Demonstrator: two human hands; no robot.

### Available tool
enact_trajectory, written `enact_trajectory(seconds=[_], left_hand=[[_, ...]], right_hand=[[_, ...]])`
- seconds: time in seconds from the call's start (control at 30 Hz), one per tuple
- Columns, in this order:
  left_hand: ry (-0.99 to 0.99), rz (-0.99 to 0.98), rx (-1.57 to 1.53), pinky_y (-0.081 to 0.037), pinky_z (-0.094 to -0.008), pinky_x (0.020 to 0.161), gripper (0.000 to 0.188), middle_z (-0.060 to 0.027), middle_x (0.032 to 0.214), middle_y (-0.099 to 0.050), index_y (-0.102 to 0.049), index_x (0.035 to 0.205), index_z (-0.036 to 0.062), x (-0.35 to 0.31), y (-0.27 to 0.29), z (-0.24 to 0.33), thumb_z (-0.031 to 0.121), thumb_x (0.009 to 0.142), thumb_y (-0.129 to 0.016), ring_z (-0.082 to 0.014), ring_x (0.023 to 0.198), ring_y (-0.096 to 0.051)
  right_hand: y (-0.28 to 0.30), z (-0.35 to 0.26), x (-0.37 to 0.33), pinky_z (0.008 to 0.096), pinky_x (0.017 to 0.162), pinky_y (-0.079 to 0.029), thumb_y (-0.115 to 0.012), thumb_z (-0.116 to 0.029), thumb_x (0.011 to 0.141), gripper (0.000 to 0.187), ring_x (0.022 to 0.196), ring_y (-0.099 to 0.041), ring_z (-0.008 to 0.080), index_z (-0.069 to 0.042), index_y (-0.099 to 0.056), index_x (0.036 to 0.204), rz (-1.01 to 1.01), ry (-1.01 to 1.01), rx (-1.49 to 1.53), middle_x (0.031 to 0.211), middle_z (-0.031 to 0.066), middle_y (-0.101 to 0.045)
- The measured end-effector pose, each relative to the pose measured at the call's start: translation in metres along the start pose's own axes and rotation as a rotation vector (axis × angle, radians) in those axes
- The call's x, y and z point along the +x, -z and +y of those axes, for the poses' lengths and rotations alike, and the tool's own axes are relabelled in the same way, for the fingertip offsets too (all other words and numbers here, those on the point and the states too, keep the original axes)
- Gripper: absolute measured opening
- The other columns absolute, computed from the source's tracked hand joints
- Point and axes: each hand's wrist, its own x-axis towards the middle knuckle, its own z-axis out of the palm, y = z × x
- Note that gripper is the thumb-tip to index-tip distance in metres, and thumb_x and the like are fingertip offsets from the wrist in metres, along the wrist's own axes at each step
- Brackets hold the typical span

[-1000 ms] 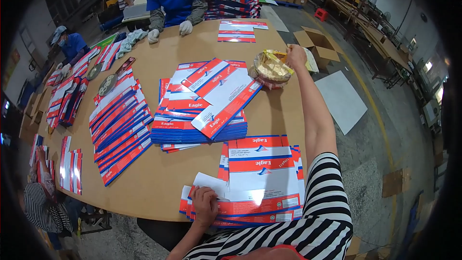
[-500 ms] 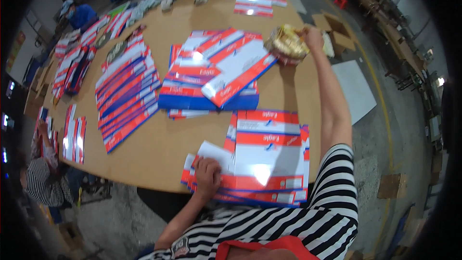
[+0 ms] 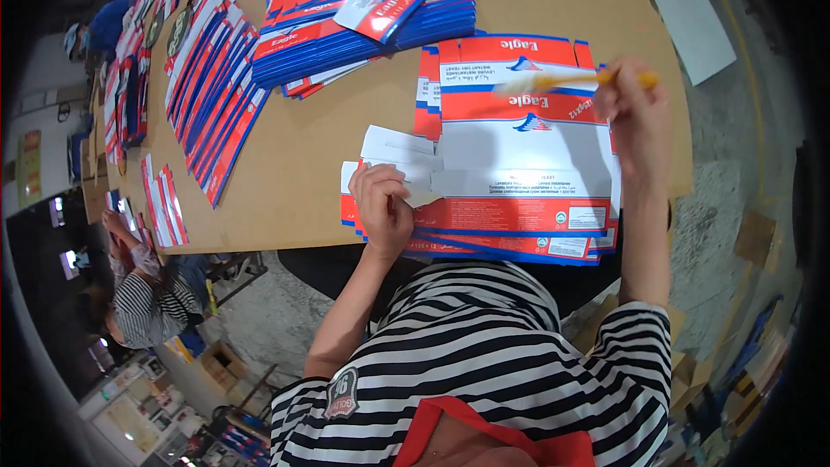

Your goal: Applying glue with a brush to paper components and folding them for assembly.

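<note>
Before me lies a short stack of flat printed carton blanks (image 3: 510,156), red, white and blue. My left hand (image 3: 383,207) is closed on the folded-up white flap (image 3: 398,149) at the left side of the top blank. In my right hand (image 3: 638,112), closed round its yellow handle, is a brush (image 3: 553,82). It is held above the far part of the top blank, its pale bristles pointing left and blurred by motion.
Beyond the blanks stands a thick stack of similar cartons (image 3: 372,35). A fanned-out row of cartons (image 3: 212,86) lies left of it on the brown table (image 3: 285,151). A person in stripes (image 3: 156,294) works at the left, near a small carton pile (image 3: 164,203).
My right hand has come back from the glue-smeared pot at the far right, bringing the brush over the blank. My left hand stays by the flap. The view has tilted down.
</note>
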Motion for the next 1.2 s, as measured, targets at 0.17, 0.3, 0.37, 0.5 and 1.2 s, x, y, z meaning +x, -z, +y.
enact_trajectory(seconds=[0.17,0.3,0.37,0.5,1.2], left_hand=[[-0.011,-0.011,-0.046,-0.033,-0.0464,0.098,0.019,-0.0080,0.085,-0.058,-0.049,0.078,0.0083,-0.004,-0.002,0.001,-0.009,0.070,-0.050,-0.0266,0.089,-0.058],[-0.025,-0.012,-0.062,-0.034,-0.0461,0.097,0.016,-0.0087,0.086,-0.058,-0.048,0.078,0.0077,-0.003,0.000,0.002,-0.008,0.073,-0.050,-0.0266,0.089,-0.058],[-0.024,-0.028,-0.068,-0.033,-0.0464,0.099,0.015,-0.0098,0.087,-0.057,-0.047,0.077,0.0069,-0.003,0.001,0.002,-0.008,0.073,-0.046,-0.0269,0.090,-0.057],[-0.012,-0.046,-0.077,-0.031,-0.0464,0.101,0.015,-0.0111,0.088,-0.057,-0.047,0.077,0.0060,-0.003,0.000,0.002,-0.008,0.074,-0.042,-0.0270,0.091,-0.056],[-0.057,-0.023,-0.069,-0.034,-0.0456,0.097,0.019,-0.0088,0.084,-0.057,-0.047,0.076,0.0074,-0.002,-0.001,0.000,-0.010,0.068,-0.048,-0.0265,0.086,-0.057]], right_hand=[[-0.015,0.038,-0.066,0.0217,0.056,-0.045,-0.058,-0.014,0.091,0.017,0.059,-0.054,0.0093,0.001,-0.062,0.085,-0.060,-0.220,-0.055,0.068,0.0044,-0.057],[-0.026,0.056,-0.077,0.0209,0.060,-0.048,-0.061,-0.008,0.088,0.012,0.062,-0.056,0.0089,0.002,-0.065,0.086,-0.149,-0.246,-0.077,0.071,0.0056,-0.060],[-0.027,0.060,-0.079,0.0205,0.062,-0.049,-0.063,-0.005,0.086,0.007,0.065,-0.057,0.0098,-0.001,-0.068,0.088,-0.251,-0.175,-0.083,0.074,0.0054,-0.062],[-0.029,0.065,-0.076,0.0209,0.062,-0.048,-0.065,-0.006,0.084,0.007,0.067,-0.058,0.0104,-0.002,-0.069,0.089,-0.338,-0.037,-0.217,0.076,0.0056,-0.065],[-0.039,0.053,-0.074,0.0251,0.060,-0.048,-0.072,-0.005,0.076,0.010,0.068,-0.061,0.0153,-0.004,-0.070,0.086,-0.549,0.063,-0.406,0.077,0.0057,-0.067]])
